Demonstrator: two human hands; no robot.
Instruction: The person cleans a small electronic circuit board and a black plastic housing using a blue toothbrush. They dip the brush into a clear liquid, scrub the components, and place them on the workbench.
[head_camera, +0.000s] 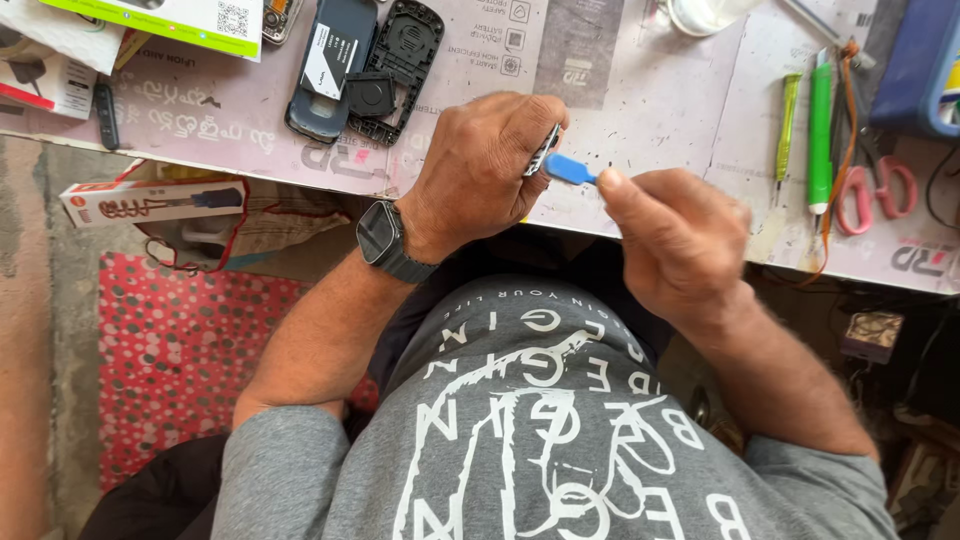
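Nearest the lens is your grey printed shirt (540, 430), and just beyond it your two hands meet over the table edge (640, 215). Your left hand (480, 170), with a dark wristwatch (385, 240) on its wrist, has its fingers curled tight around a small thin device part (545, 150); only a sliver of its striped edge shows at 1 o'clock from the knuckles. Your right hand (680, 240) pinches a blue plastic pry tool (570, 170), whose tip touches that edge.

Judging by the bench, opening up is well along: a dark phone body (325, 70) and a black inner frame (400, 65) lie apart at 11 o'clock. The piece in your grip seems not yet separated.

At 3 o'clock lie green screwdrivers (815, 130) and pink-handled scissors (880, 190). Your fingers hide most of the held part, so you cannot tell what it is. Boxes at 10 o'clock and a blue object at 2 o'clock are cut off.
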